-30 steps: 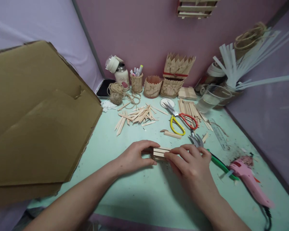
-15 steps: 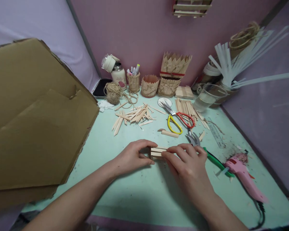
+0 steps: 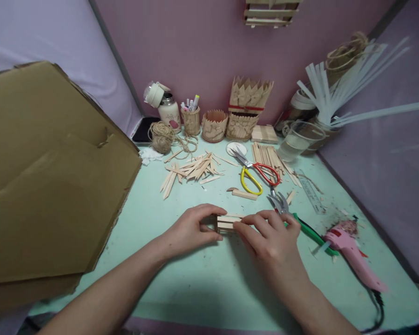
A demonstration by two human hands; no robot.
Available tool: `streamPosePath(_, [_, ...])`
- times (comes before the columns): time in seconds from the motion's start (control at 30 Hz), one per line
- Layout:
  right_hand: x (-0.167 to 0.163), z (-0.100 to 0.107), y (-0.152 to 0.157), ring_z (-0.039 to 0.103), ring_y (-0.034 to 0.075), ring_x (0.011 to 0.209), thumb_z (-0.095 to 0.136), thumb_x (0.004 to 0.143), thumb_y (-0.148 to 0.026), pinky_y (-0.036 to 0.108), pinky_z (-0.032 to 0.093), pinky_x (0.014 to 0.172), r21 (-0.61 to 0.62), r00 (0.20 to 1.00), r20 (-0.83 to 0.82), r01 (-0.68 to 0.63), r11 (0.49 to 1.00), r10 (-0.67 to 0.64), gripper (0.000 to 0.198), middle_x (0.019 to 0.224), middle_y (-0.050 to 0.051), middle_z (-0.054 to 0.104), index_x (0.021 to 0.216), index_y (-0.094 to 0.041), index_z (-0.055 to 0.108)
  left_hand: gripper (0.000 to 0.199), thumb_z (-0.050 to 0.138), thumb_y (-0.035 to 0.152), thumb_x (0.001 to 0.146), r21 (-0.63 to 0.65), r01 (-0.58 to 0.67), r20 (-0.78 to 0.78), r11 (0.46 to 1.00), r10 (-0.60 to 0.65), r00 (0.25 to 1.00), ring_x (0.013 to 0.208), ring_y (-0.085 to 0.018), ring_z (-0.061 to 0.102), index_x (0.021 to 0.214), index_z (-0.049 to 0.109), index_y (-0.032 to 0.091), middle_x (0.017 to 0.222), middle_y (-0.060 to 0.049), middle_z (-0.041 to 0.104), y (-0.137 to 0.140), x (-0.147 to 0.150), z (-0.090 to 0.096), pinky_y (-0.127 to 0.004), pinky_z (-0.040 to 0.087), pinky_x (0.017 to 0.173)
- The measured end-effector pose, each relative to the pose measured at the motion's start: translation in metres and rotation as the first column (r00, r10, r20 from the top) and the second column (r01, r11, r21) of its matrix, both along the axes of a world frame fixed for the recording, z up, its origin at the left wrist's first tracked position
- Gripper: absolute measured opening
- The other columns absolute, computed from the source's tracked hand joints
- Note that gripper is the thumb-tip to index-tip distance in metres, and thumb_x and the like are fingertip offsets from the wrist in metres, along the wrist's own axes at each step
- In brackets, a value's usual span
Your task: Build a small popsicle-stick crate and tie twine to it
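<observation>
A small slatted piece made of wooden craft sticks (image 3: 226, 222) is held just above or on the pale green tabletop, at the middle front. My left hand (image 3: 192, 230) grips its left end between thumb and fingers. My right hand (image 3: 272, 239) is closed on its right end, the fingertips pressing on the upper slats and hiding that end. Beyond the right hand lie garden shears (image 3: 305, 228) with green handles. Past the piece are scissors (image 3: 253, 170) with one red and one yellow handle, and a short stick (image 3: 244, 193).
A pink glue gun (image 3: 354, 253) with its cord lies at the right. Loose cut sticks (image 3: 199, 168), a twine ball (image 3: 161, 137), a stick bundle (image 3: 266, 156) and a plastic cup (image 3: 300, 139) stand or lie farther back. A large cardboard sheet (image 3: 56, 186) leans at the left.
The view has shifted slightly, so the background sits a little to the left. Both hands keep nearly the same hold on the slatted piece.
</observation>
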State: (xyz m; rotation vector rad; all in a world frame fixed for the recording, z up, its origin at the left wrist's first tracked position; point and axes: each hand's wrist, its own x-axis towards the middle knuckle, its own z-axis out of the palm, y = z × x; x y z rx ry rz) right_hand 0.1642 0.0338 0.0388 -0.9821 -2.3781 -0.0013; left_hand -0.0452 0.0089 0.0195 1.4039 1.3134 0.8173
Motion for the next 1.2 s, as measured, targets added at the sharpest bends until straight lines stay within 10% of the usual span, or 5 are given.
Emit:
streamPosePath(0.47, [0.033, -0.002, -0.002, 0.058, 0.024, 0.104, 0.063, 0.09, -0.034, 0.039, 0.035, 0.087, -0.205, 0.984, -0.141, 0.076, 0.976, -0.106, 0.024, 0.109, 0.005, 0.069, 0.113, -0.026, 0.063, 0.041, 0.072, 0.029, 0.078, -0.023, 0.034, 0.023, 0.999, -0.033, 0.999, 0.108, -0.023, 0.062, 0.117, 0.063, 0.017, 0.122, -0.011, 0.06, -0.001, 0.0, 0.007, -0.03, 0.058, 0.082])
streamPosePath(1.2, [0.021, -0.024, -0.007, 0.064, 0.021, 0.083, 0.055, 0.089, -0.033, 0.039, 0.036, 0.085, -0.609, 0.882, -0.299, 0.118, 0.785, -0.364, 0.015, 0.083, 0.001, 0.072, 0.084, -0.025, 0.067, 0.029, 0.062, 0.02, 0.085, 0.022, 0.053, 0.011, 0.998, -0.054, 0.999, 0.109, -0.022, 0.061, 0.114, 0.064, 0.018, 0.119, -0.01, 0.063, -0.002, 0.002, 0.003, -0.031, 0.054, 0.09])
